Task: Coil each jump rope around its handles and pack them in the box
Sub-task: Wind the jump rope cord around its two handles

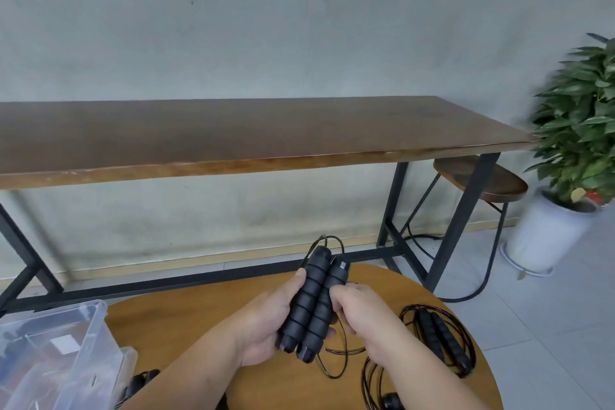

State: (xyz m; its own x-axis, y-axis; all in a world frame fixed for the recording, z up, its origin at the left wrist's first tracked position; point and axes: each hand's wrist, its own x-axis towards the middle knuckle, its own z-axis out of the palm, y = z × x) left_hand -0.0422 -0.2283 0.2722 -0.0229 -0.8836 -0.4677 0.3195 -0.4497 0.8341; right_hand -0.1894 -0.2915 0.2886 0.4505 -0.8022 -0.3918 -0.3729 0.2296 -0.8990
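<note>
My left hand (266, 319) grips two black ribbed jump rope handles (311, 306) held side by side, upright above the round wooden table (186, 326). My right hand (362, 319) pinches the thin black cord beside the handles; the cord (336, 356) loops down onto the table and arcs over the handle tops. Another jump rope (442, 339) lies on the table at the right, its cord looped around its two handles. A clear plastic box (66, 346) stands at the table's left edge.
A long wooden bench table (233, 136) with black metal legs stands ahead against a grey wall. A wooden stool (482, 180) and a potted plant (579, 130) in a white pot are at the right. More black rope parts (389, 399) lie at the bottom edge.
</note>
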